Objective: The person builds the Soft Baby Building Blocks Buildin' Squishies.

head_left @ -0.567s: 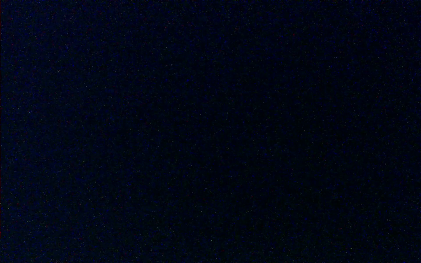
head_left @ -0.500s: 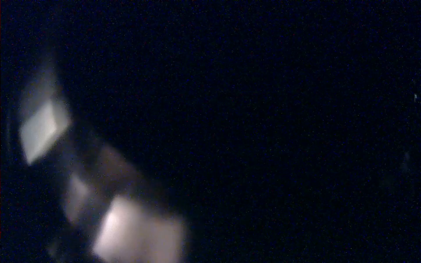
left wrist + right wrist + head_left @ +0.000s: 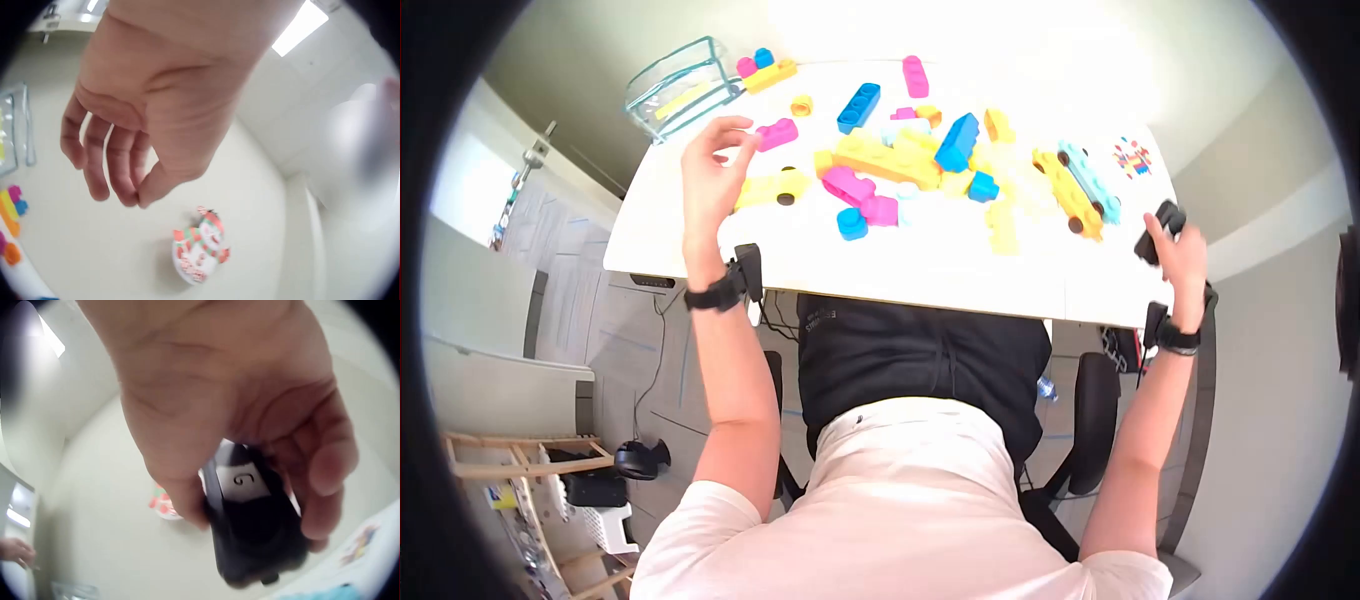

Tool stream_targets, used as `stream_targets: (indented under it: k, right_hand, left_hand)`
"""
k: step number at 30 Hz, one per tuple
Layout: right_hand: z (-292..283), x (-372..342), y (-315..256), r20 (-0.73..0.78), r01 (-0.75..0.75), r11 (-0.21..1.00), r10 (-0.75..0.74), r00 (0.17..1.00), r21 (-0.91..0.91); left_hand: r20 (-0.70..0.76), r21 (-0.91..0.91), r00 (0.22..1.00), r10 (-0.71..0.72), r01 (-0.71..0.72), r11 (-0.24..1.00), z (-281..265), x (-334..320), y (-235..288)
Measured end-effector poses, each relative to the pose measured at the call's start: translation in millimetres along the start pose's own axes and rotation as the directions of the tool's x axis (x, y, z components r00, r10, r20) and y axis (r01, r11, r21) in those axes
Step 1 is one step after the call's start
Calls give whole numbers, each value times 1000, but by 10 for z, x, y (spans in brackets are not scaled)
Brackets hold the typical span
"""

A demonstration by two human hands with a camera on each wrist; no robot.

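Observation:
In the head view, my left hand (image 3: 712,180) is raised over the table's left part, beside a pink block (image 3: 778,134) and a yellow toy car (image 3: 772,188). Its fingers bend loosely and hold nothing; in the left wrist view the thumb of that hand (image 3: 150,119) meets or nearly meets a fingertip. At the table's right edge, my right hand (image 3: 1185,255) grips a black device (image 3: 1171,214). The right wrist view shows the device (image 3: 256,531) between thumb and fingers, with a white label marked "G".
Yellow, blue and pink blocks (image 3: 860,107) lie across the white table (image 3: 700,240). A clear case (image 3: 685,88) stands at the back left. Another yellow car (image 3: 1068,195), a light blue car (image 3: 1090,180) and small coloured pieces (image 3: 1133,158) are on the right.
The head view was black, then dark with blurred pale patches; now the table, both hands and the toys show brightly. Hand movement cannot be told from those dark frames.

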State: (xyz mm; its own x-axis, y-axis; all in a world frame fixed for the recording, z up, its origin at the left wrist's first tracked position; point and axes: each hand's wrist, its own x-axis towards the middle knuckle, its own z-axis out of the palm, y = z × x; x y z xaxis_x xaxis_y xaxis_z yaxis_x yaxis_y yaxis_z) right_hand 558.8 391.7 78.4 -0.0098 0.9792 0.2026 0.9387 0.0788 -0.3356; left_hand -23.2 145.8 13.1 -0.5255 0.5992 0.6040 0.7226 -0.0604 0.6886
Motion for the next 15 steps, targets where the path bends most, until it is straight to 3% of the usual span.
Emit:
stream_targets:
  k: [2, 3, 5, 6, 8, 9, 11, 12, 13, 15]
  right_hand:
    - [389, 321, 593, -117, -32, 970, 4, 993, -240]
    - [473, 184, 843, -152, -30, 943, -22, 988, -331]
    - [497, 89, 793, 32, -151, 967, 161, 987, -205]
    - [569, 41, 794, 92, -194, 963, 214, 973, -188]
    - [865, 83, 1022, 18, -79, 975, 85, 996, -206]
    - [952, 163, 1071, 67, -116, 980, 128, 989, -163]
    - [766, 30, 744, 147, -171, 969, 198, 969, -177]
    - [697, -11, 639, 44, -138, 957, 154, 987, -255]
    - [650, -60, 537, -47, -109, 937, 99, 994, -333]
    - [508, -156, 323, -126, -79, 953, 43, 991, -293]
  left_hand:
    - [80, 69, 997, 17, -23, 997, 191, 149, -257]
    - [194, 8, 978, 71, -75, 997, 266, -21, -674]
    - [286, 252, 955, -73, -2, 968, 365, -165, -987]
    - [289, 249, 955, -73, -2, 969, 364, -220, -1046]
    - [396, 424, 903, -166, -20, 905, 471, -251, -1119]
    - [397, 420, 890, -224, 40, 907, 495, -198, -1236]
    - [397, 426, 894, -209, 23, 904, 424, -136, -1450]
    - [305, 590, 878, -370, 131, 797, 309, -136, -811]
    - [317, 582, 879, -356, 117, 805, 327, -110, -903]
    - [210, 449, 868, -450, 323, 833, 286, -77, -1181]
